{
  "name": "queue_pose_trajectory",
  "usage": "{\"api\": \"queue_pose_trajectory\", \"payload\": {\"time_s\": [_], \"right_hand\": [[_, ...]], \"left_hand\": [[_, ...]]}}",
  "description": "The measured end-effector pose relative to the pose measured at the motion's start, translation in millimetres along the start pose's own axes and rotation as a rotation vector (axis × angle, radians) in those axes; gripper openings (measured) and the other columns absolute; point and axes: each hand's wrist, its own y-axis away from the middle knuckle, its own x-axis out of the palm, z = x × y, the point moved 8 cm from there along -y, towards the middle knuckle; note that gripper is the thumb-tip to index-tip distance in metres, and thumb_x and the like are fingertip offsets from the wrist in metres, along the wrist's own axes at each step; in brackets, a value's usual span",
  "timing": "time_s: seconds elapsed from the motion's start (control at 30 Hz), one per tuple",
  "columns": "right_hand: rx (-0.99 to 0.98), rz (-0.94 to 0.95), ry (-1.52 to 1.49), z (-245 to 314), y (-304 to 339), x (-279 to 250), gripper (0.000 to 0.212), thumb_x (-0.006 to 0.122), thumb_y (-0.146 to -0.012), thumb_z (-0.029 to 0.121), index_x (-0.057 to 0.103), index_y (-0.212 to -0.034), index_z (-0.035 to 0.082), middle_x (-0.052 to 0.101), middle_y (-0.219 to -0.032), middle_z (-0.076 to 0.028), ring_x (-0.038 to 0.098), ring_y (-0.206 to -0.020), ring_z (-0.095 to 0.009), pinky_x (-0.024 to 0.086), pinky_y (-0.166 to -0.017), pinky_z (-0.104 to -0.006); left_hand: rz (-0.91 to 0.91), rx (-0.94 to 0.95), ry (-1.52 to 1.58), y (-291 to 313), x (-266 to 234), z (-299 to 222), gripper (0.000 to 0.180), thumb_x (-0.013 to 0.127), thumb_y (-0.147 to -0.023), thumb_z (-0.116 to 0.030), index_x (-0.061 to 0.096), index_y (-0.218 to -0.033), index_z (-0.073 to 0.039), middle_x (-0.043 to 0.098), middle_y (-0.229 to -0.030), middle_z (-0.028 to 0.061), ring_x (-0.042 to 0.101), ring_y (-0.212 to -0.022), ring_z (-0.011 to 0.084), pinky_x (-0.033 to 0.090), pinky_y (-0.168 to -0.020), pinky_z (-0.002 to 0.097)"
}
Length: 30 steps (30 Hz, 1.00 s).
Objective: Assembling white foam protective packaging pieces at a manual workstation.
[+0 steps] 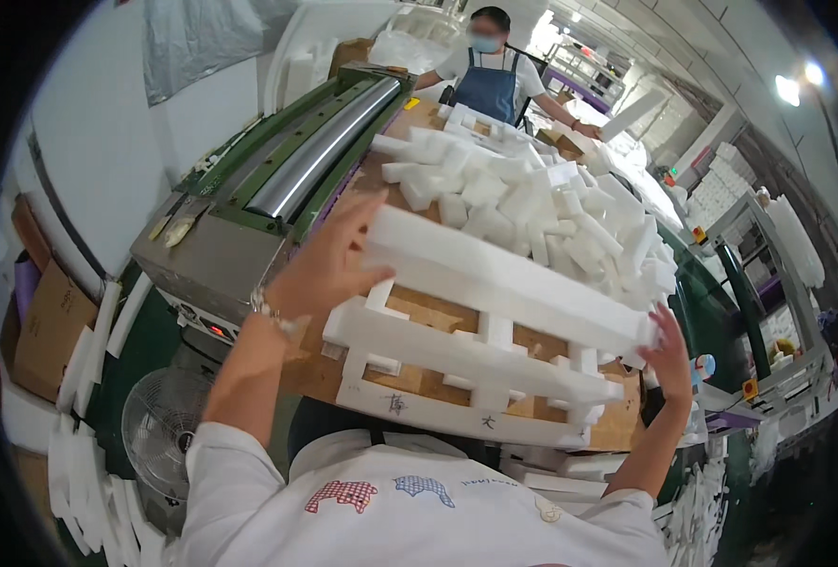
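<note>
A long white foam bar [504, 283] spans between my two hands, tilted down to the right. At its left end, my left hand [329, 260] grips it with the thumb below and the fingers above. My right hand [669, 354] has its fingers against the right end; part of that grip is hard to make out. Beneath and nearer to me lies a white foam frame [480, 416] of crossed bars, with dark handwritten marks on its near strip. It rests on the brown tabletop [438, 309].
A heap of white foam blocks [523, 194] covers the table beyond the bar. On the left stands a green machine with a shiny metal roller [329, 146]. A masked co-worker [495, 76] is across the table. A fan [164, 430] and cardboard box [52, 317] sit lower left.
</note>
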Motion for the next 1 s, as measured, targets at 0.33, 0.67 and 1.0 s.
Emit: {"api": "queue_pose_trajectory", "payload": {"time_s": [0.33,0.67,1.0], "right_hand": [[-0.105,0.111,0.149,92,-51,-14,0.038,0.071,-0.074,0.012,0.063,-0.109,-0.002,0.064,-0.097,-0.006,0.057,-0.091,-0.013,0.046,-0.084,-0.0277],[-0.176,0.129,0.623,158,-169,90,0.035,0.078,-0.072,0.017,0.066,-0.096,-0.006,0.064,-0.086,-0.006,0.055,-0.079,-0.013,0.047,-0.076,-0.0299],[-0.721,0.417,0.53,256,-205,420,0.038,0.082,-0.075,0.029,0.07,-0.093,-0.002,0.068,-0.085,-0.008,0.059,-0.078,-0.011,0.046,-0.075,-0.0284]], "left_hand": [[0.07,0.0,-0.231,-87,-64,-12,0.059,0.077,-0.075,-0.05,0.067,-0.106,-0.001,0.071,-0.089,0.0139,0.069,-0.072,0.0233,0.054,-0.07,0.0337],[0.365,-0.366,-0.765,-162,-153,84,0.075,0.076,-0.069,-0.06,0.058,-0.12,-0.009,0.065,-0.108,0.0172,0.062,-0.099,0.0252,0.048,-0.087,0.0366],[0.521,-0.855,-1.512,-93,-338,199,0.075,0.081,-0.066,-0.046,0.055,-0.13,-0.017,0.059,-0.128,0.0101,0.054,-0.118,0.0291,0.044,-0.097,0.0411]]}}
